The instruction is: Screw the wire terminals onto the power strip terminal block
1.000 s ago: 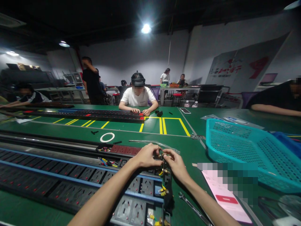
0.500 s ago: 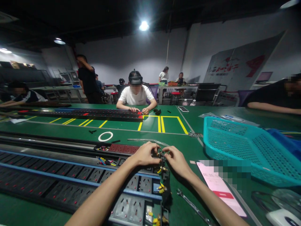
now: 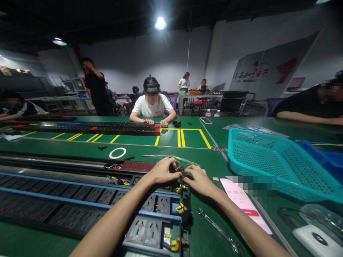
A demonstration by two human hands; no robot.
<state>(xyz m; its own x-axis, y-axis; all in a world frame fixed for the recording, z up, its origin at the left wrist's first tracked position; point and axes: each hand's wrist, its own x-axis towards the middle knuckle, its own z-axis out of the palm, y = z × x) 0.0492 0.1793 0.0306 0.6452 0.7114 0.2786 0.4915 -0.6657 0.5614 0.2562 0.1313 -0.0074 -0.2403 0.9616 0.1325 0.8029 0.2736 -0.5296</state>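
My left hand [image 3: 162,171] and my right hand [image 3: 199,182] meet over a small brass connector with yellow wires [image 3: 180,175]. It sits at the end of a long black power strip with blue edges [image 3: 107,203]. Fingers of both hands pinch the connector, and they hide most of it. More yellow-and-brass terminals [image 3: 181,208] lie just below my hands, along the strip's end. A steel open-end wrench [image 3: 219,230] rests beneath my right forearm.
A teal perforated basket [image 3: 278,164] stands to the right, with a pink sheet [image 3: 242,201] in front of it. A white ring [image 3: 117,153] lies on the green bench [image 3: 187,141] beyond the strip. Across the bench, a seated person's hands rest on another strip [image 3: 107,129].
The whole view has shifted slightly up and left as my head moved. Both hands stay on the connector, with my right hand a little lower against it.
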